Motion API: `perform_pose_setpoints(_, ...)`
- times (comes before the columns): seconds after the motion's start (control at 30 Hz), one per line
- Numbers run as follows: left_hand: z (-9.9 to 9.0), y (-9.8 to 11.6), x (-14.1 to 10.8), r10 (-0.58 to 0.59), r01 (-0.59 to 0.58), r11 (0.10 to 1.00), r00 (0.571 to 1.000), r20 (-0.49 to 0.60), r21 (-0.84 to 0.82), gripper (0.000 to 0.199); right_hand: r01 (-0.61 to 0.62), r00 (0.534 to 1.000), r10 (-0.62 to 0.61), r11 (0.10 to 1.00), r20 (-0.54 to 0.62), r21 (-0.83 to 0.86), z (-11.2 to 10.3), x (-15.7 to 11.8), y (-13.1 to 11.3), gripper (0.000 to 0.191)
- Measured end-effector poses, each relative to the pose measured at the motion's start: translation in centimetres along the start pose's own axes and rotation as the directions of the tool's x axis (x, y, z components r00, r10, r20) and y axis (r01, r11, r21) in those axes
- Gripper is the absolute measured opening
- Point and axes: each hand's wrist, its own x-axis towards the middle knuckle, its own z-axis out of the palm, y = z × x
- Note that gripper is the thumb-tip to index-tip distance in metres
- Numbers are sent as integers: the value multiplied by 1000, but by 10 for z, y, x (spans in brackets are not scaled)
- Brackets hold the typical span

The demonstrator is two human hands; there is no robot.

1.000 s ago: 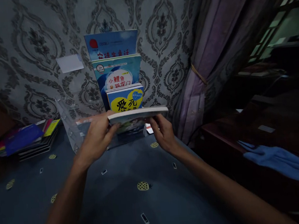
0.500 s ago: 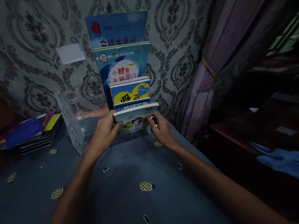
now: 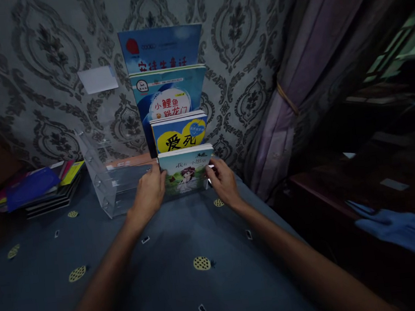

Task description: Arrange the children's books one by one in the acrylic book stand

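Observation:
A light green picture book (image 3: pixel 186 173) with a drawn child on its cover stands nearly upright at the front of a clear tiered rack (image 3: pixel 100 182). My left hand (image 3: pixel 150 188) grips its left edge, and my right hand (image 3: pixel 224 179) holds the right edge, thumb to the front. Behind it, rising in steps, stand a blue-and-yellow book (image 3: pixel 179 133), a teal book (image 3: pixel 170 90) with a white oval, and a tall blue book (image 3: pixel 161 46). The fingers behind the green book are partly hidden.
At the left lies a pile of books and folders (image 3: pixel 46 186) beside the rack. A white card (image 3: pixel 98 80) is at the rack's upper left. A tied purple curtain (image 3: pixel 281 112) hangs to the right, and a blue cloth (image 3: pixel 407 232) lies on a dark surface beyond the table edge.
The green book has gone from tilted back to more upright, so its cover shows more fully. It now hides the small blue book behind it. Both hands have stayed at its edges.

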Motion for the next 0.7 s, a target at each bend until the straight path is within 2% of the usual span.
perform_pose_setpoints(0.17,5,2,1,-40,38,998,998,56,42,25,-27,1000,27,999,12,28,1,4,1,33)
perform_pose_setpoints(0.4,13,8,4,-92,74,985,989,116,153,29,6,1000,-6,1000,0,-3,4,11,6,29)
perform_pose_setpoints(0.7,12,13,9,-138,114,977,983,125,178,31,50,999,-50,998,-7,-39,3,16,7,23)
